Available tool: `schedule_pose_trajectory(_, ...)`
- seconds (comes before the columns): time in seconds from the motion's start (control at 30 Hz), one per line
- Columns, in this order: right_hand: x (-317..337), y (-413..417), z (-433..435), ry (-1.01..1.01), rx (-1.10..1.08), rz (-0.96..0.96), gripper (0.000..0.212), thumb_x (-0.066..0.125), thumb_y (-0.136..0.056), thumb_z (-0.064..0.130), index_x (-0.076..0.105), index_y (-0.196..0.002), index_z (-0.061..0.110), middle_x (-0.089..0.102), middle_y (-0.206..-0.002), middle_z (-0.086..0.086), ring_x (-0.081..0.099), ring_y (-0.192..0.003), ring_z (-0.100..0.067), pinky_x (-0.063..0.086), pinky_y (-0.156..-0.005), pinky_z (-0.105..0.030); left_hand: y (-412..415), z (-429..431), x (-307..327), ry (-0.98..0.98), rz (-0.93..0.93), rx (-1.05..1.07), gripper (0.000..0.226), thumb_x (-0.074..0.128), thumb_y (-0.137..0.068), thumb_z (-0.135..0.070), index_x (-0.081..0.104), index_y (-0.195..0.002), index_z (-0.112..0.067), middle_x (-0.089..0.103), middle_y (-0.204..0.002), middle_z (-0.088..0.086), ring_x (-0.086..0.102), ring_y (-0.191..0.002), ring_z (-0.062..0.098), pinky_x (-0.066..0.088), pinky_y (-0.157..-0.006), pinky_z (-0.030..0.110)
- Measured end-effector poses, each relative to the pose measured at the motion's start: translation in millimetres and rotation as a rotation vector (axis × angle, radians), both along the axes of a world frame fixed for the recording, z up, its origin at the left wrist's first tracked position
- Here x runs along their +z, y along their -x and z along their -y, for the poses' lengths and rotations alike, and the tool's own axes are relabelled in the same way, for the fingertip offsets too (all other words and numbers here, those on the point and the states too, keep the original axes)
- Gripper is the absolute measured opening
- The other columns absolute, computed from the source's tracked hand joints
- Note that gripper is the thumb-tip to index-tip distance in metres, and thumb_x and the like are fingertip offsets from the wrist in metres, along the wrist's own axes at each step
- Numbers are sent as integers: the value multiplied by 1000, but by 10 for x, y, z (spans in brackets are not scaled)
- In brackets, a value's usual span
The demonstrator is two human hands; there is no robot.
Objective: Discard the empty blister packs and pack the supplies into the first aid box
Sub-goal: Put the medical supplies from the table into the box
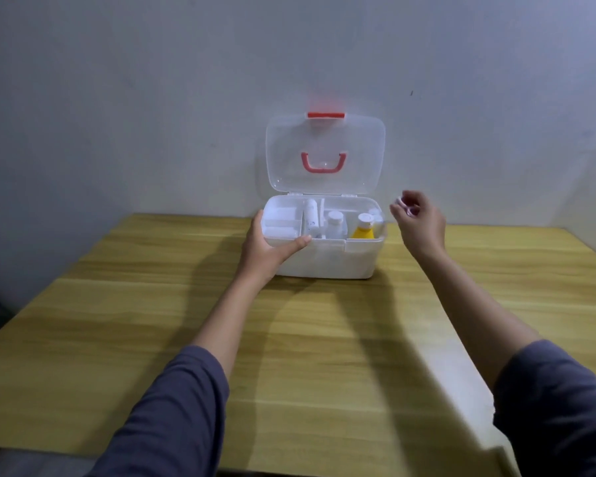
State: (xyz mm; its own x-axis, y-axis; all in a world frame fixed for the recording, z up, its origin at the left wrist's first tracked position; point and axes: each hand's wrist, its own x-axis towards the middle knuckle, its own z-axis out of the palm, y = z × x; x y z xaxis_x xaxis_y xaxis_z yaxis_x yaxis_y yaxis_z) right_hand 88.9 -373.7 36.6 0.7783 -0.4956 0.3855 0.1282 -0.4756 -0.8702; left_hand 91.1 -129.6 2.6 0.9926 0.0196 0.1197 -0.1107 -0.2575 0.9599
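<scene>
A white first aid box (pixel 327 259) stands on the wooden table near the far wall. Its clear lid (pixel 325 154), with a red handle and a red latch, is raised upright. Inside the box I see a white tube (pixel 311 216), a white bottle (pixel 334 223), a yellow bottle (pixel 363 228) and white divider compartments at the left. My left hand (pixel 267 244) grips the box's front left corner, thumb along the front rim. My right hand (pixel 417 222) hovers just right of the box, fingers pinching a small white and pink item (pixel 405 206) that is blurred.
The wooden table (pixel 289 356) stretches toward me with bare surface between my arms. A pale wall rises directly behind the box. The table's right edge runs diagonally at the lower right, and its left edge drops off at the far left.
</scene>
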Motion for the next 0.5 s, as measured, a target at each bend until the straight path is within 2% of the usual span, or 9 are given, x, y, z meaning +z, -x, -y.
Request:
schedule_pose_trajectory(0.07, 279, -73, -224, -1, 123, 63, 31, 62, -85, 16, 59, -115, 6, 64, -105, -6, 54, -92, -10, 39, -73, -13, 0, -1, 15, -5, 0, -1, 126, 85, -51, -62, 25, -155, -24, 40, -155, -4, 38, -143, 16, 37, -117, 41)
schedule_pose_trajectory(0.13, 463, -167, -488, 55, 289, 75, 31, 66, -83, 15, 61, -112, 6, 61, -100, -2, 54, -88, -10, 43, -71, -13, -39, 2, 3, 0, 4, 7, 114, 89, -60, -50, 29, -153, -22, 45, -146, -8, 43, -135, 14, 39, -112, 35)
schedule_pose_trajectory(0.23, 583, -325, -867, 263, 464, -23, 33, 68, -81, 14, 61, -112, 5, 60, -98, -1, 55, -88, -12, 43, -78, -21, -82, 12, 10, 6, 14, 45, 98, 91, -67, -31, 37, -148, -19, 48, -130, -8, 48, -124, 13, 42, -100, 28)
schedule_pose_trajectory(0.37, 484, -516, -1154, 438, 568, -215, 35, 68, -80, 11, 59, -113, 2, 65, -109, -10, 60, -100, -22, 47, -89, -28, -86, 17, 2, 37, 4, 36, 95, 91, -67, -28, 39, -147, -21, 48, -130, -8, 46, -121, 11, 41, -96, 27)
schedule_pose_trajectory(0.5, 406, -704, -1260, 482, 540, -277, 31, 68, -79, 9, 61, -108, 2, 66, -110, -15, 60, -102, -27, 46, -83, -29, -96, 27, -16, 77, 8, 33, 101, 94, -59, -35, 41, -144, -25, 52, -129, -9, 51, -120, 12, 42, -91, 25)
